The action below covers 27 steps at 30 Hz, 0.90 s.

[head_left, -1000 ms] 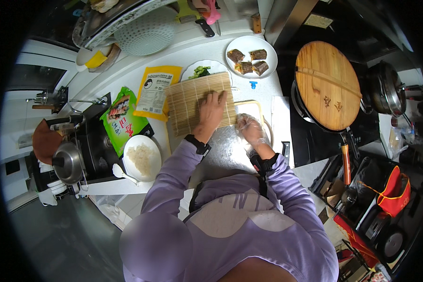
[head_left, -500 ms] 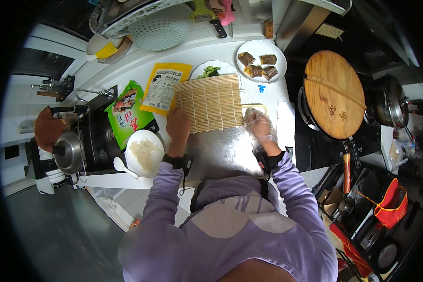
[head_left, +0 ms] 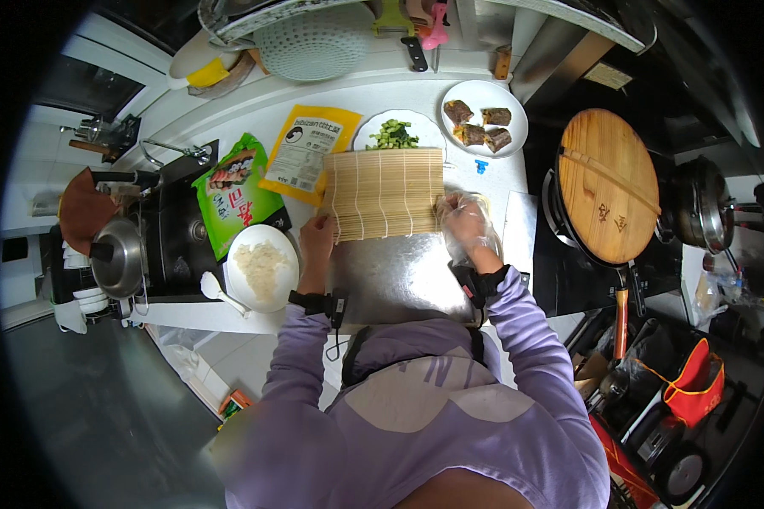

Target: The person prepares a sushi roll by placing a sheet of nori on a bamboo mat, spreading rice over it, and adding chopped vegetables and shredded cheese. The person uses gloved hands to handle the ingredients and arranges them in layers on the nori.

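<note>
A bamboo rolling mat (head_left: 384, 193) lies flat at the back of a steel worktop (head_left: 399, 284). My left hand (head_left: 317, 237) holds the mat's near left corner. My right hand (head_left: 465, 222), in a clear plastic glove, grips the mat's near right corner. Left of my left hand stands a white plate of cooked rice (head_left: 263, 267) with a white spoon (head_left: 216, 288) beside it. Just behind the mat sits a plate of green vegetable strips (head_left: 393, 134).
A green packet (head_left: 233, 199) and a yellow packet (head_left: 307, 153) lie left of the mat. A plate of cut brown rolls (head_left: 484, 127) sits at the back right. A pan with a wooden lid (head_left: 607, 195) stands on the right, a steel pot (head_left: 119, 254) on the left.
My left hand left the middle of the mat and went to its near left corner. My right hand shifted to the right corner. The mat now lies spread flat.
</note>
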Tool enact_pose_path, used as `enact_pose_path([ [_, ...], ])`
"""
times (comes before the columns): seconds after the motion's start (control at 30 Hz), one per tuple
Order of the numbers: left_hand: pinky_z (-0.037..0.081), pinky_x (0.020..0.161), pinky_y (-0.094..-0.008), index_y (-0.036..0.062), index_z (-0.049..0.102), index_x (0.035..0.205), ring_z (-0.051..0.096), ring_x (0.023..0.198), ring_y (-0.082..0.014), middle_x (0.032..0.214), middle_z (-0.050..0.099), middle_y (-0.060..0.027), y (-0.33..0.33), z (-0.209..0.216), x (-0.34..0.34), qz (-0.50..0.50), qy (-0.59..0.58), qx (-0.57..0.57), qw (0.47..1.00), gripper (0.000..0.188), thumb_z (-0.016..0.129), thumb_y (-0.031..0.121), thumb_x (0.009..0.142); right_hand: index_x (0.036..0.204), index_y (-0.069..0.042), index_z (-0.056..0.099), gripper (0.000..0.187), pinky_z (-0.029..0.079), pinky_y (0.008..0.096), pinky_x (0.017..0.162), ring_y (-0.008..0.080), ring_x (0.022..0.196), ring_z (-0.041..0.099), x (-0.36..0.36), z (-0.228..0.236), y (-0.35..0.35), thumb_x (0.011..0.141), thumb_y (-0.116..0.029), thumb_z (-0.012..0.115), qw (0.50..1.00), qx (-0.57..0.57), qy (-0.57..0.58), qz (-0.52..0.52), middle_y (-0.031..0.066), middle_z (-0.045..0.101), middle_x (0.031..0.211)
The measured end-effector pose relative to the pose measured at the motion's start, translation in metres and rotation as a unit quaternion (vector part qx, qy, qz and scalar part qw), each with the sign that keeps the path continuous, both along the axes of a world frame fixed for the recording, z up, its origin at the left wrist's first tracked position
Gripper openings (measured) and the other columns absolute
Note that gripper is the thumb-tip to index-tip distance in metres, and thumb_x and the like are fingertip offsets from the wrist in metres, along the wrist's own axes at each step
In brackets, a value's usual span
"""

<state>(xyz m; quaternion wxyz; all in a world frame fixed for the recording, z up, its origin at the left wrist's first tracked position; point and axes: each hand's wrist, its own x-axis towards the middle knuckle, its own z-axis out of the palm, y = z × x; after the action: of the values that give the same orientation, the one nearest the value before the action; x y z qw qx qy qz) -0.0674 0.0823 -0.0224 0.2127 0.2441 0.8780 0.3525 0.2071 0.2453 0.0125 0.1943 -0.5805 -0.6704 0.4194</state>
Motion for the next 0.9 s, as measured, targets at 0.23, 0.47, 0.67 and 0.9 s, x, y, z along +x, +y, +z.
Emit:
enact_pose_path([
  [0.23, 0.049, 0.069, -0.0333, -0.0011, 0.068, 0.097, 0.065, 0.077, -0.0225, 0.086, 0.068, -0.0114, -0.02, 0.028, 0.006, -0.074, 0.013, -0.044, 0.996, 0.034, 0.065, 0.028, 0.081, 0.074, -0.001, 0.057, 0.008, 0.044, 0.0279, 0.057, 0.0123, 0.059, 0.053, 0.023, -0.011, -0.032, 0.082, -0.001, 0.06, 0.987, -0.045, 0.151, -0.015, 0.0086, 0.058, 0.063],
  [0.47, 0.051, 0.063, -0.0314, -0.0004, 0.065, 0.1, 0.066, 0.065, -0.0176, 0.08, 0.068, -0.0111, -0.04, 0.058, 0.042, -0.093, -0.134, -0.053, 0.985, 0.035, 0.064, 0.03, 0.083, 0.074, -0.002, 0.056, 0.013, 0.043, 0.0276, 0.057, 0.0094, 0.061, 0.049, 0.065, -0.021, -0.06, 0.084, -0.007, 0.062, 0.978, -0.079, 0.192, -0.032, 0.0041, 0.056, 0.064],
  [0.67, 0.051, 0.062, -0.0321, 0.001, 0.066, 0.094, 0.065, 0.062, -0.0187, 0.074, 0.067, -0.0102, -0.066, 0.064, 0.071, -0.149, -0.121, -0.086, 0.978, 0.032, 0.064, 0.03, 0.081, 0.075, -0.001, 0.06, 0.024, 0.044, 0.0347, 0.057, 0.0181, 0.057, 0.051, 0.096, 0.007, -0.06, 0.084, -0.022, 0.067, 0.989, -0.13, 0.027, 0.062, 0.0105, 0.058, 0.063],
  [0.9, 0.05, 0.059, -0.0336, -0.0001, 0.067, 0.09, 0.065, 0.063, -0.0226, 0.075, 0.068, -0.0124, -0.076, 0.062, 0.068, -0.256, -0.005, -0.145, 0.956, 0.033, 0.066, 0.032, 0.081, 0.08, -0.002, 0.065, 0.037, 0.048, 0.0428, 0.064, 0.0368, 0.067, 0.06, 0.104, 0.032, -0.06, 0.088, -0.036, 0.057, 0.972, -0.138, -0.114, 0.151, 0.021, 0.062, 0.071],
])
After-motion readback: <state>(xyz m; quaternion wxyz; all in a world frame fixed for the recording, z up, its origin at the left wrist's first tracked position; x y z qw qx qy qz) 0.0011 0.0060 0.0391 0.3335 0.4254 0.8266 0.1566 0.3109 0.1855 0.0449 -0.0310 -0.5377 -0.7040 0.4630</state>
